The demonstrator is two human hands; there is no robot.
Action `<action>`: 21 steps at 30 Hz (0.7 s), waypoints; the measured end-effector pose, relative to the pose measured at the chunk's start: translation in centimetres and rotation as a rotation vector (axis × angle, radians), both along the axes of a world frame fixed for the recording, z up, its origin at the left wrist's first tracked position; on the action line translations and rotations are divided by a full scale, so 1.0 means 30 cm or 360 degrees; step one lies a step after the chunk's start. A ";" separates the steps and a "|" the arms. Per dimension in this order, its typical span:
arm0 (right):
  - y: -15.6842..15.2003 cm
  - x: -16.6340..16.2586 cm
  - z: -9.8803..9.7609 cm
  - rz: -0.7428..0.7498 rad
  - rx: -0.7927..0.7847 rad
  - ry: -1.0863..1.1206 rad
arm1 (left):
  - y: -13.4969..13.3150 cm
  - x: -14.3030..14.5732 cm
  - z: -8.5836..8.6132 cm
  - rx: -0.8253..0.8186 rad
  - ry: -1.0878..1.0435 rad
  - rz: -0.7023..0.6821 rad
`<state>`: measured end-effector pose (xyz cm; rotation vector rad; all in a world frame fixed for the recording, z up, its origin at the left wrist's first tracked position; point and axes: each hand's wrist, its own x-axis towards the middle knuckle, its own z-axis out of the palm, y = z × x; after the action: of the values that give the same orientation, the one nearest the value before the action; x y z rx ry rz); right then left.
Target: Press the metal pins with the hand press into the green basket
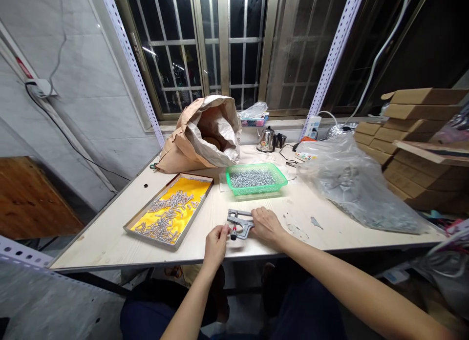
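Low over the front of the table, my right hand [268, 224] is closed around the handles of grey metal snap pliers [242, 226]. The jaws point left, with a spring and a black knob at that end. My left hand [218, 242] is beside the jaw end, thumb and fingers pinched together; whatever is between them is too small to make out. Beyond the pliers stands a green plastic basket [256, 188] filled with small metal pieces. To the left, a shallow tray [178, 247] with a yellow lining holds many small silvery metal parts, loosely heaped.
A large paper sack [183, 149] lies with its mouth open at the back left. A kettle [266, 139] is by the window. At right, a clear plastic bag [351, 183] spreads over the table before stacked cardboard boxes [417, 174]. Flat scraps [316, 223] lie right of my hand.
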<state>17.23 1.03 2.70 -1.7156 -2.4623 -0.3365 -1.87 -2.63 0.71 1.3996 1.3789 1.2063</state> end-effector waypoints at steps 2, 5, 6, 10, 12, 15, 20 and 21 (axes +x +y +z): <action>-0.007 -0.003 0.023 -0.0002 0.0124 0.0046 | 0.016 0.002 0.005 -0.0083 -0.0041 -0.0136; -0.020 -0.002 0.035 0.0036 0.0372 0.0153 | 0.029 0.014 0.017 -0.0193 -0.0157 -0.0168; -0.026 -0.002 0.030 0.0046 0.0449 0.0198 | 0.029 0.018 0.021 -0.0232 -0.0190 -0.0151; -0.056 0.011 -0.010 -0.0085 0.0574 0.0353 | 0.026 0.024 0.026 -0.0358 -0.0344 -0.0059; -0.069 0.030 -0.036 -0.0182 0.0552 0.0384 | 0.047 0.030 0.029 -0.0321 -0.0434 0.0073; -0.082 0.067 -0.075 -0.0245 0.0497 0.0408 | 0.141 0.074 0.073 -0.0098 -0.0482 0.0316; -0.082 0.109 -0.127 -0.0273 0.0489 0.0394 | 0.380 0.146 0.254 0.0125 -0.0347 0.0247; -0.080 0.112 -0.134 -0.0266 0.0495 0.0388 | 0.409 0.129 0.284 0.0191 -0.0202 0.0219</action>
<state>20.59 -1.36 -1.33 -1.7155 -1.9850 -0.4682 2.00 9.63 9.22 1.3019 1.3507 1.4635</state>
